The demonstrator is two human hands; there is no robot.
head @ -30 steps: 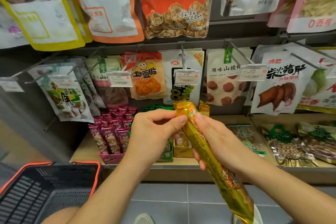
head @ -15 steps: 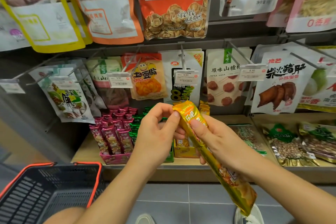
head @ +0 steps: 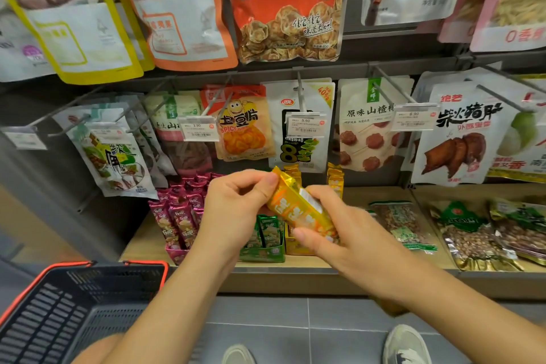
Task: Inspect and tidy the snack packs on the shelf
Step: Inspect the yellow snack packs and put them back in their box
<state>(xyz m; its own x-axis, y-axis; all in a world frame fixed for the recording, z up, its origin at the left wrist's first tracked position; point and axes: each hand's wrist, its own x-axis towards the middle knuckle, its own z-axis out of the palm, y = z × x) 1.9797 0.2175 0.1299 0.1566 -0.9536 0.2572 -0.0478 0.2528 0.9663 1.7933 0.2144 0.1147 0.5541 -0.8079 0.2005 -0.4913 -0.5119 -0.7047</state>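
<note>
Both hands have drawn closer on the yellow snack pack (head: 297, 206), which now tilts less steeply. The left hand (head: 233, 213) pinches its top end and the right hand (head: 354, 245) grips its middle. The pack is in the air in front of the shelf (head: 280, 278), above the green packs (head: 264, 233).

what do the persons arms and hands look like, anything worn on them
Both arms are bare as far as the picture shows, with no sleeves in view. The left hand and right hand wear no gloves, and no rings, watch or bracelet can be seen. The visible nails look short and unpainted.
</note>
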